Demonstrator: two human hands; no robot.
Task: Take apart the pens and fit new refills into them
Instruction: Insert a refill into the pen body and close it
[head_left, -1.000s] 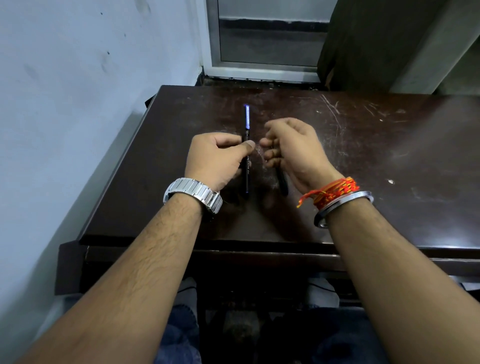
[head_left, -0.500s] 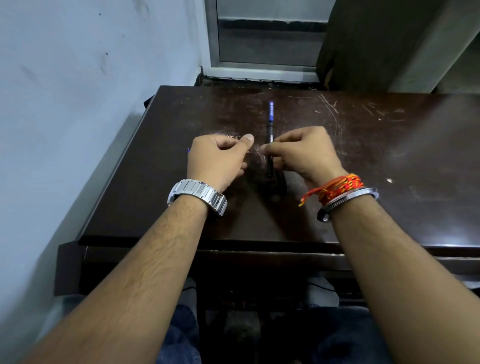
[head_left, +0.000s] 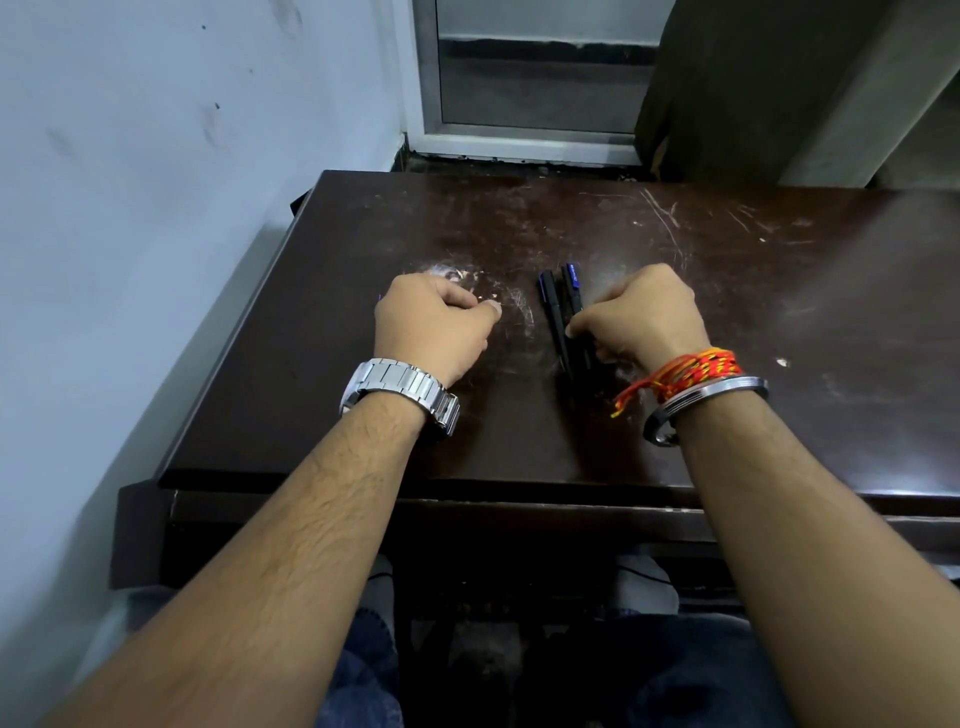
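two dark pens lie side by side on the dark wooden table, running near to far just left of the right hand. their blue-banded far ends stick out beyond the knuckles, and their near ends disappear under the hand's thumb side. the right hand is curled into a loose fist with its fingertips pressed against the right-hand pen at about mid-length, so it seems to pinch that pen, though the contact itself is partly hidden and whether it truly holds one pen or both cannot be told. the left pen lies touching or just beside its neighbour. the left hand rests on the table well to the left of the pens, fingers folded in and thumb laid along the index finger; a tiny bit of blue shows at its far left edge, so something thin may be enclosed, but what it is cannot be told. between the hands the tabletop shows a pale scuffed patch. a silver metal watch sits on the left wrist; red and orange threads and a steel bangle circle the right wrist. a pale wall runs along the left of the table.
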